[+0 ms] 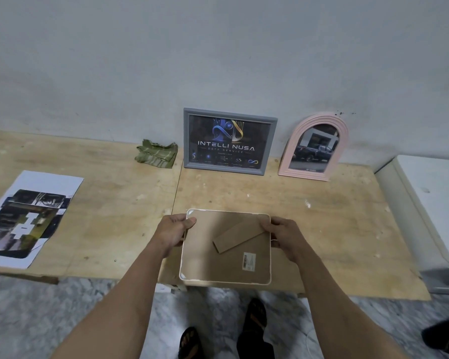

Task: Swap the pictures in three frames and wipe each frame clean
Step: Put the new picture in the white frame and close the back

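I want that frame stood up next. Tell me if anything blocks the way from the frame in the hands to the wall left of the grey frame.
Yes: the folded green cloth lies at the wall just left of the grey frame. Otherwise bare table lies between it and the white frame, held by left hand and right hand.

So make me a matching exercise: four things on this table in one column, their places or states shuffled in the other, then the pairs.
1. grey frame
2. pink arched frame
3. green cloth
4. white frame

A. crumpled, left of the grey frame
B. back up, held in both hands
C. leaning on the wall, logo picture
D. leaning on the wall, truck picture

Pairs: 1-C, 2-D, 3-A, 4-B
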Demonstrator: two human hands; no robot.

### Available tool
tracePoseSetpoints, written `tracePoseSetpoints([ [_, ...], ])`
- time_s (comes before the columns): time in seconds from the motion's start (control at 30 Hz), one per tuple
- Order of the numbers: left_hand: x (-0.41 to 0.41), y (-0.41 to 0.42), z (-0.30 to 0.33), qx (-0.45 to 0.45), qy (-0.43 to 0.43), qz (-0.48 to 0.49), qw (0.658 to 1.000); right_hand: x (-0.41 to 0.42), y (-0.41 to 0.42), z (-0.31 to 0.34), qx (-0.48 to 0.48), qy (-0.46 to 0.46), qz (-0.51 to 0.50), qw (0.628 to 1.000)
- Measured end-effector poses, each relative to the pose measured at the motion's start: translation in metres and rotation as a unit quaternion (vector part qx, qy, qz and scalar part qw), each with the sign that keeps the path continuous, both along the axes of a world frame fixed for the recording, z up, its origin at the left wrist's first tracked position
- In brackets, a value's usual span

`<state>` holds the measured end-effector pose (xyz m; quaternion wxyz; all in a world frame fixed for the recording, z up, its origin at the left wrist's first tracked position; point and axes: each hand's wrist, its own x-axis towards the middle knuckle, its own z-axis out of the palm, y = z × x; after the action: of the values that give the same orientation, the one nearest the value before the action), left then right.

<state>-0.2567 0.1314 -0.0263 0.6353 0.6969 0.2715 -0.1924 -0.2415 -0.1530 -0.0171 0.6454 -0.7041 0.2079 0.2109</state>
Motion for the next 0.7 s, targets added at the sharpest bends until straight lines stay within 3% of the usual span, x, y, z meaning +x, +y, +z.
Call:
tracePoseSetpoints([
  [0.13, 0.008, 0.002, -0.002, 0.023, -0.028, 0.020, 0.999, 0.005, 0.004, 0.012, 0.018, -0.038, 0.006, 0.999],
  [0.2, 0.019, -0.001, 0.005, 0.136, -0.062, 0.001, 0.989, 0.012, 0.012, 0.021, 0.014, -0.092, 0.016, 0.996],
  [0.27, 0.030, -0.011, 0.025, 0.231, -0.083, 0.016, 0.969, 0.019, 0.024, 0.030, -0.049, -0.191, 0.023, 0.980],
  [0.33, 0.042, -0.024, 0.052, 0.131, -0.082, 0.040, 0.987, 0.022, 0.043, 0.040, -0.127, -0.305, 0.033, 0.943],
  [0.43, 0.060, -0.037, 0.083, -0.049, -0.048, 0.055, 0.996, 0.015, 0.079, 0.058, -0.150, -0.399, 0.064, 0.902],
  [0.57, 0.067, -0.027, 0.094, -0.079, -0.030, 0.129, 0.988, 0.010, 0.107, 0.053, -0.264, -0.453, 0.173, 0.834],
  [0.63, 0.063, -0.012, 0.090, -0.065, -0.018, 0.133, 0.989, 0.009, 0.113, 0.052, -0.225, -0.412, 0.239, 0.850],
  [0.7, 0.057, 0.004, 0.085, -0.065, -0.021, 0.125, 0.990, 0.009, 0.112, 0.056, -0.198, -0.364, 0.225, 0.882],
])
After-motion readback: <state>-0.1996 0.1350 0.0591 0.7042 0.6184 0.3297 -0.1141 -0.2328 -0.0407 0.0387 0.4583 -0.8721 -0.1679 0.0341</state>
